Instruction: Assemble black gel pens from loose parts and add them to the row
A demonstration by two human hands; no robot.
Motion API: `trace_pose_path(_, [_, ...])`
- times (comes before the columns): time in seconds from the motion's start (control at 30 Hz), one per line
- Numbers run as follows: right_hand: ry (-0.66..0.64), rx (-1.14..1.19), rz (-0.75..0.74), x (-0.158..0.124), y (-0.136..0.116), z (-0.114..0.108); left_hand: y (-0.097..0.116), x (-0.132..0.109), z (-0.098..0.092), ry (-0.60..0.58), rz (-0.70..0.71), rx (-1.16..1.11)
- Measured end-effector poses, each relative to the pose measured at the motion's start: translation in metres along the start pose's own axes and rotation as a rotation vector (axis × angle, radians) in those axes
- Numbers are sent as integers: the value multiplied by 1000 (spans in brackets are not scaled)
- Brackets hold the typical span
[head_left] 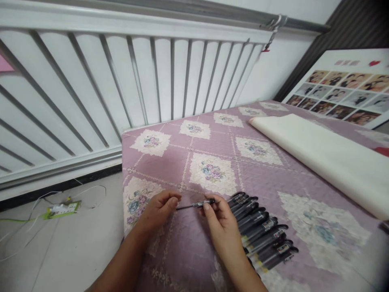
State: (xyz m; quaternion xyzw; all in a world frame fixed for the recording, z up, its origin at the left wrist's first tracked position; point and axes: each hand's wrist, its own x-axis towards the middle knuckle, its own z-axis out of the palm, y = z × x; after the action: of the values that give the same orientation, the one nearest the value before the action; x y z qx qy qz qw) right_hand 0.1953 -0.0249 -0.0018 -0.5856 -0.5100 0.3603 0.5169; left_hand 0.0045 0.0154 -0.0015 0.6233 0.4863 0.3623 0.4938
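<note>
A slim dark pen (pixel 194 205) with a pale label is stretched level between my two hands. My left hand (pixel 164 207) is closed, thumb against fingers, at the pen's thin left end. My right hand (pixel 219 217) pinches its thicker black end between thumb and fingers. Beside my right hand lie several black-capped clear pens (pixel 264 231) in a slanting row, some with yellowish parts at their lower ends. Part of that row is hidden behind my right wrist.
The pens lie on a purple floral quilted cover (pixel 173 162). A rolled cream sheet (pixel 322 150) rests at the right, with a photo board (pixel 340 93) behind it. A white radiator (pixel 161 77) runs along the wall. Cables and a power strip (pixel 63 209) are on the floor.
</note>
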Motion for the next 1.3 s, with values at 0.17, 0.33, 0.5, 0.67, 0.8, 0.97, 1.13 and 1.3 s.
trace_pose_path(0.17, [55,3,-3,1,-5,-15,-4,2,2,82,-10,35])
trace_pose_path(0.33, [208,82,1,6,-10,-41,-1,3,5,87,3,84])
trace_pose_path(0.5, [381,15,-15,15,-4,-80,0,4,8,91,18,118])
trace_pose_path(0.67, [452,-67,2,22,7,-115,-1,3,9,89,4,155])
trace_pose_path(0.8, [412,-148,61,24,12,-129,-2,4,9,67,16,196])
trace_pose_path(0.97, [324,-348,81,25,8,-131,-5,5,10,47,17,217])
trace_pose_path(1.13, [289,-507,74,26,8,-133,-6,4,10,58,19,228])
trace_pose_path(1.3, [272,-624,94,27,12,-137,-5,4,11,60,21,239])
